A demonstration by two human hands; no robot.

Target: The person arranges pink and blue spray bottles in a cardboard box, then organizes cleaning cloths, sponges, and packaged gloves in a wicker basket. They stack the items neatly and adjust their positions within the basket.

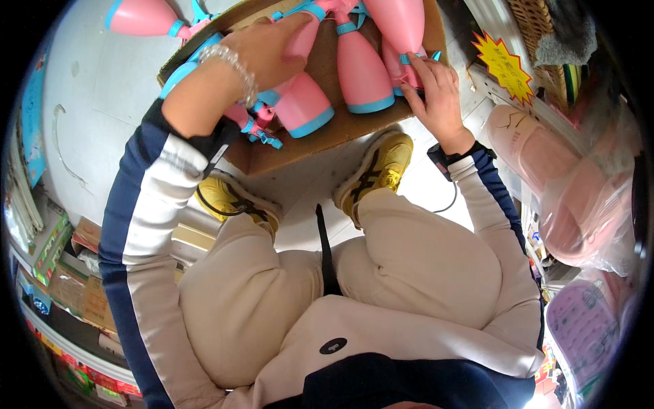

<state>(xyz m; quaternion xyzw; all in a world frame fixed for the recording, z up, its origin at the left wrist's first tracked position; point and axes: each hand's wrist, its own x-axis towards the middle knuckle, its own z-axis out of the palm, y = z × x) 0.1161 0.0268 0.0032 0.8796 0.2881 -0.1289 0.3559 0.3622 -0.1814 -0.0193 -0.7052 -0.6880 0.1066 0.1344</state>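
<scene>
Pink spray bottles with blue collars and bases fill a cardboard box (pixel 306 153) on the floor before me. My left hand (pixel 271 51), with a clear bead bracelet at the wrist, reaches over the box. Its thumb and fingers close around a pink spray bottle (pixel 301 41), part of which the hand hides. My right hand (pixel 434 94) is at the box's right side, fingers on the blue collar of an inverted spray bottle (pixel 397 20). Between the hands lies another spray bottle (pixel 363 74). Below my left hand rests a further bottle (pixel 304 107), beside a pink-and-blue trigger head (pixel 263 133).
One spray bottle (pixel 143 18) lies outside the box at upper left. Yellow shoes (pixel 380 168) stand close to the box's near edge. Pink slippers in plastic (pixel 572 199) and a purple slipper (pixel 582 327) hang at right. Shelves with cartons (pixel 76 286) line the left.
</scene>
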